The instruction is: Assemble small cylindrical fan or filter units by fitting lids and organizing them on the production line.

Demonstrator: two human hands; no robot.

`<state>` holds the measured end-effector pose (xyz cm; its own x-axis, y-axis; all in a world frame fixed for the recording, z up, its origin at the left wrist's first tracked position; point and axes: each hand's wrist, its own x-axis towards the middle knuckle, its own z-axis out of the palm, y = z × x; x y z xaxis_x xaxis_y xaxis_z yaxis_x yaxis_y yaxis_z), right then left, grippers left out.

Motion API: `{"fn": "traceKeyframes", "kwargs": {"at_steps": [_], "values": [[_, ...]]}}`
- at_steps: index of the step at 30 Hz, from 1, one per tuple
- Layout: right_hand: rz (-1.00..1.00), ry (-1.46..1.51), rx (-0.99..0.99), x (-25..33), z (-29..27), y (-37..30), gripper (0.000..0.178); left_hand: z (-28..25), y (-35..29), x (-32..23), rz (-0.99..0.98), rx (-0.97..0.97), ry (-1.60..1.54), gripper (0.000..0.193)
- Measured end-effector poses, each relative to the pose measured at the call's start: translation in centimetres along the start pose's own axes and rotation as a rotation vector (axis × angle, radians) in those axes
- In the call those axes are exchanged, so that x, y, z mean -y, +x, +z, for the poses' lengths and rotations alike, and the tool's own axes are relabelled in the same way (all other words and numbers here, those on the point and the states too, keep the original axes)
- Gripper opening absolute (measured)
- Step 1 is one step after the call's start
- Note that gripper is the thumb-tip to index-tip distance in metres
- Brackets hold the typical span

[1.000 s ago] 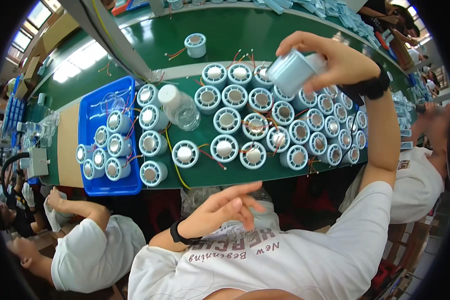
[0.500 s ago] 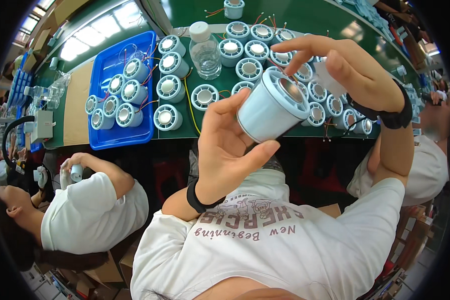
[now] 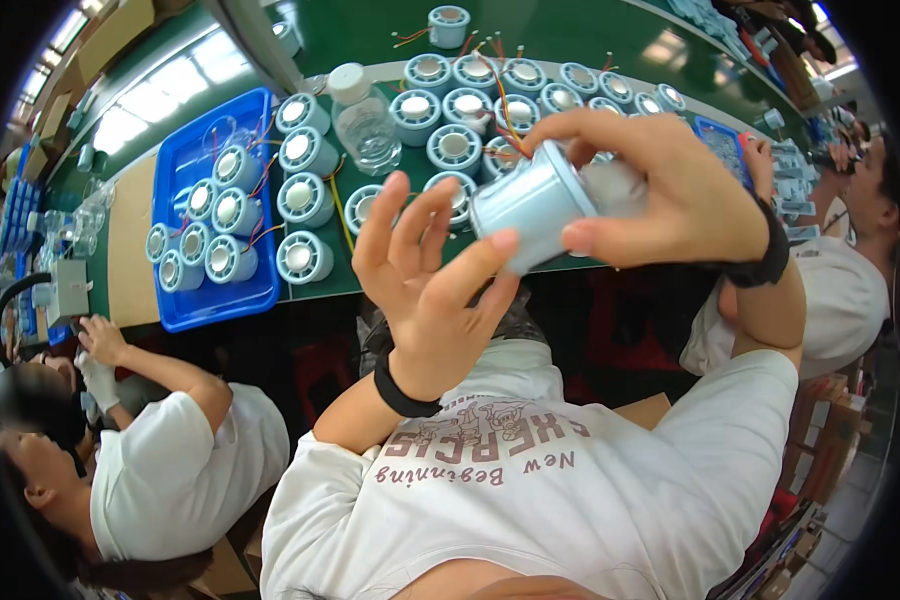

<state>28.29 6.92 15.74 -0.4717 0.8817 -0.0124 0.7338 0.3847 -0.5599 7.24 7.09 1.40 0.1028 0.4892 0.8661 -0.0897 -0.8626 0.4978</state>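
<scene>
A light-blue cylindrical housing [image 3: 535, 212] with thin red and yellow wires lies tilted between my hands, above the near edge of the green table. My right hand [image 3: 660, 190] grips its right end, fingers over the top and thumb at the lower side. A whitish, crumpled piece [image 3: 615, 185] shows under my right palm; its kind is unclear. My left hand [image 3: 430, 290] is open, its fingers spread, with one fingertip against the housing's lower left side. Similar housings [image 3: 453, 148] with slotted rims and silvery discs stand upright in rows just beyond.
A blue tray [image 3: 270, 210] at the left holds several housings. A clear bottle with a white cap [image 3: 365, 120] stands between tray and rows. Brown cardboard [image 3: 130, 230] lies left of the tray. Co-workers in white shirts [image 3: 175, 470] sit on both sides.
My right hand has come down and closed on the housing, which has turned so its disc end faces right into that hand. My left hand has loosened, its fingers spreading. The view has shifted.
</scene>
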Motion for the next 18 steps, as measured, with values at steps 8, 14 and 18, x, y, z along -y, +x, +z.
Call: {"fn": "traceKeyframes", "kwargs": {"at_steps": [8,14,18], "values": [[0.563,-0.623,-0.534,-21.5,-11.7,-7.9,0.060,-1.0,-1.6,-0.7,-0.302,0.055,-0.062,0.050],[1.030,-0.541,-0.258,-33.0,-11.0,-11.4,0.068,-1.9,-2.9,-1.0,-0.367,0.146,-0.122,0.037],[0.918,-0.368,-0.195,-36.5,-8.2,-11.6,0.067,-2.1,-3.0,-0.8,-0.415,0.213,-0.135,0.030]]}}
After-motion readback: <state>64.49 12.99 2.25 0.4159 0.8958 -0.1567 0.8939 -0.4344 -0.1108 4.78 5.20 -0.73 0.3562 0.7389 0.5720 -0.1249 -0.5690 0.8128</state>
